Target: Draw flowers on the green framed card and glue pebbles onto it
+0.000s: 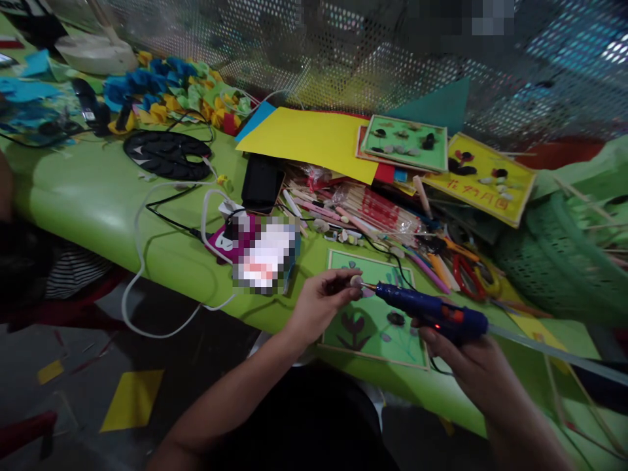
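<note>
My right hand (454, 350) is wrapped round the grip of a blue glue gun (422, 306), which has a small red light and a long clear glue stick (549, 350) running out of its back. Its metal nozzle points left at a small pale pebble (356, 281), pinched between the fingertips of my left hand (326, 297). Nozzle and pebble look to be touching. Beneath both hands lies a green picture board (377, 337) with a thin pale frame, a dark flower shape and several small stones on it. My left hand hides part of the board.
A lit phone (267, 258) leans by a purple power adapter (230, 242) with white and black cables. Behind are bundled sticks (373, 208), markers, scissors (468, 278) and finished picture boards (407, 142). A green basket (554, 255) stands right. Yellow paper (132, 400) lies on the floor.
</note>
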### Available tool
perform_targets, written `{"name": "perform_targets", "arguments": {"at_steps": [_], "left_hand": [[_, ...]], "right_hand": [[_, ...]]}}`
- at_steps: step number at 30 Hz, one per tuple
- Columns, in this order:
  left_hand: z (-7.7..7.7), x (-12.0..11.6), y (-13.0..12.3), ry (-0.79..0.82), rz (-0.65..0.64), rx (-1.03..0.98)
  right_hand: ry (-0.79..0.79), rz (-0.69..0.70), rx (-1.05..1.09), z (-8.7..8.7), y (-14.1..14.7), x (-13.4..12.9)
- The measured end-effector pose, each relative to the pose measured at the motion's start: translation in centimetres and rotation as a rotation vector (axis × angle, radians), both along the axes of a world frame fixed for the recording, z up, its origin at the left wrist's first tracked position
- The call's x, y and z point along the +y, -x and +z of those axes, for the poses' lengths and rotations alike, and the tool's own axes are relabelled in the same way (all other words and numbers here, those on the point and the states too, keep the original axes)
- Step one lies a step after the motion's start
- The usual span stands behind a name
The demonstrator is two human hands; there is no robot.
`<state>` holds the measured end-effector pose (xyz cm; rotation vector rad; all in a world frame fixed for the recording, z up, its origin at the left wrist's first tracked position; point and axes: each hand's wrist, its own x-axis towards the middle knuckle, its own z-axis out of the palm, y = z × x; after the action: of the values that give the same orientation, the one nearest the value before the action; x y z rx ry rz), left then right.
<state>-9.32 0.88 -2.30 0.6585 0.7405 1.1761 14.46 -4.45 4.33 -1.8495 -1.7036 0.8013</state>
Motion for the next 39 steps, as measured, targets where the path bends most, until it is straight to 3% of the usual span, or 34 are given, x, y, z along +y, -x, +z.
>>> {"name": "perform_targets", "arguments": {"at_steps": [11, 25, 36, 39], "left_hand": [[0.3, 0.0, 0.0, 0.004, 0.004, -0.015], [0.1, 0.0, 0.1, -0.008, 0.0, -0.016], [0.1, 0.1, -0.1, 0.008, 0.007, -0.045], [-0.1, 0.1, -0.1, -0.009, 0.006, -0.029]], "right_hand": [[0.01, -0.031, -0.02, -0.1, 0.3, 0.0], [-0.072, 0.086, -0.105, 0.4, 0.4, 0.3], [-0.108, -0.014, -0.074, 1.0, 1.9, -0.2], [-0.071, 0.046, -0.1, 0.9, 1.4, -0.2]]}}
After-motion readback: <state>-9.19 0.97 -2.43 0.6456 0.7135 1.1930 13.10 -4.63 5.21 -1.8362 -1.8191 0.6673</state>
